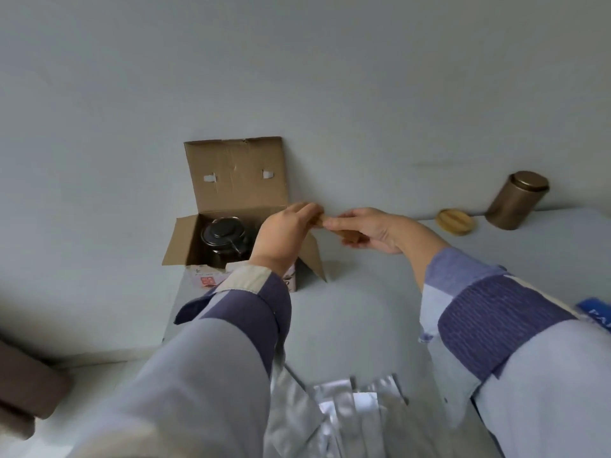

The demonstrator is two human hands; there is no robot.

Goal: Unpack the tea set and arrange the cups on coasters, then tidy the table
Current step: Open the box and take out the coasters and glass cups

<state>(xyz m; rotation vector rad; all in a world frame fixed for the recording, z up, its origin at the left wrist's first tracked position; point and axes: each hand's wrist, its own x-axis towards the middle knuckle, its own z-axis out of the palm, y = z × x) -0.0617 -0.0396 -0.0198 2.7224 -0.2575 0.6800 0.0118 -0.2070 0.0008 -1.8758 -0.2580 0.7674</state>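
Observation:
An open cardboard box stands at the table's far left against the wall, flaps spread. A dark teapot with its lid on sits inside. Just right of the box, above the table, my left hand and my right hand both hold a stack of wooden coasters. My left fingers pinch its upper end and my right fingers curl round the lower part. Most of the stack is hidden by my fingers. One wooden coaster lies flat on the table at the far right.
A bronze tin canister stands by the wall beyond the lone coaster. Silver foil pouches lie at the table's near edge. A blue packet shows at the right edge. The grey table ends just left of the box.

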